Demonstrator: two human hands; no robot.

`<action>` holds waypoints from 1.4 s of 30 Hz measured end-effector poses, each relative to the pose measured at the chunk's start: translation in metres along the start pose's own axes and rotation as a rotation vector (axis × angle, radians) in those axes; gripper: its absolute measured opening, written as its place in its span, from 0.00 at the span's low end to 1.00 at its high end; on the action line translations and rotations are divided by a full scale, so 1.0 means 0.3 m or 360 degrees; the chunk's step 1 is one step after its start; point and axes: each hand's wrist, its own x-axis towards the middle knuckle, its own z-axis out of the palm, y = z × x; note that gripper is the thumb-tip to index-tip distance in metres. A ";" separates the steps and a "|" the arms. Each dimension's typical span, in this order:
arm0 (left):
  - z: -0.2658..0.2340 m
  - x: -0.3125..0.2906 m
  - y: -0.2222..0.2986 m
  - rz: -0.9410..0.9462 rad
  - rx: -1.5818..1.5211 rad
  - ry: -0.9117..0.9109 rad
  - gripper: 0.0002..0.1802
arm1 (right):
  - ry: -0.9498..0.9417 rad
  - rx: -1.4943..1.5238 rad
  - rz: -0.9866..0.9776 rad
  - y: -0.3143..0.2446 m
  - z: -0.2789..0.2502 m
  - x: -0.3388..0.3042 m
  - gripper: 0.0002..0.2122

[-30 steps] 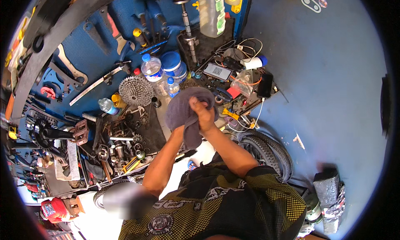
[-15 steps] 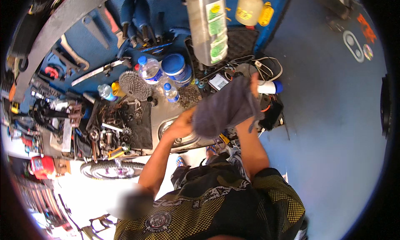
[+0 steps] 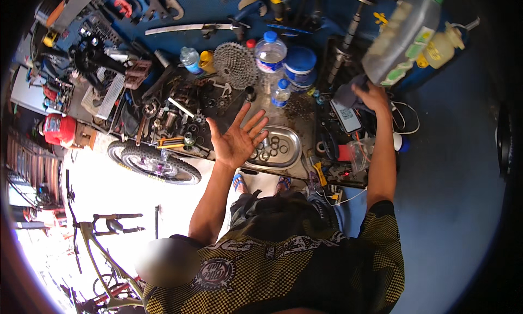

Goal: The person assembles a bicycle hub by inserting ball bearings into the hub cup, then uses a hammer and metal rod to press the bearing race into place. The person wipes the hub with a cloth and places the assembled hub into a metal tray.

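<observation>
My left hand (image 3: pixel 237 142) is held up over the workbench with its fingers spread and its palm showing, holding nothing. Below it on the bench is an oval metal tray (image 3: pixel 298 150) with several small rings (image 3: pixel 265 155) in it. At the back right, my right hand (image 3: pixel 375 99) grips a bunched dark grey cloth (image 3: pixel 348 92). Part of that hand is close under a large grey bottle (image 3: pixel 403 36) with a green cap, and some fingertips are hard to make out. A phone (image 3: pixel 346 116) with a lit screen lies beside the cloth.
Water bottles (image 3: pixel 271 53), a blue-lidded tub (image 3: pixel 299 66) and a bicycle cassette (image 3: pixel 235 65) stand along the back. Loose metal parts (image 3: pixel 169 118) cover the bench's left. Tools hang on the blue wall. A bicycle wheel (image 3: pixel 155 164) is below the front edge.
The cloth was stretched between both hands over the bench. My left hand has let go and opened; my right hand has carried the cloth to the back right. The view has shifted.
</observation>
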 end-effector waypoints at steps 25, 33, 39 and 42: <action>-0.321 -0.158 0.045 0.0012 0.2978 0.0614 0.24 | -0.0849 0.0079 0.0029 -0.703 0.226 -0.545 0.18; -0.381 -0.132 0.066 -0.0028 0.3039 0.0610 0.21 | -0.0849 0.0168 0.0097 -0.713 0.218 -0.567 0.19; -0.410 -0.144 0.101 -0.0043 0.3110 0.0725 0.18 | -0.0804 0.0287 0.0072 -0.707 0.255 -0.599 0.20; -0.435 -0.163 0.156 0.0277 0.2917 0.0615 0.17 | -0.0820 0.0337 0.0129 -0.660 0.301 -0.614 0.22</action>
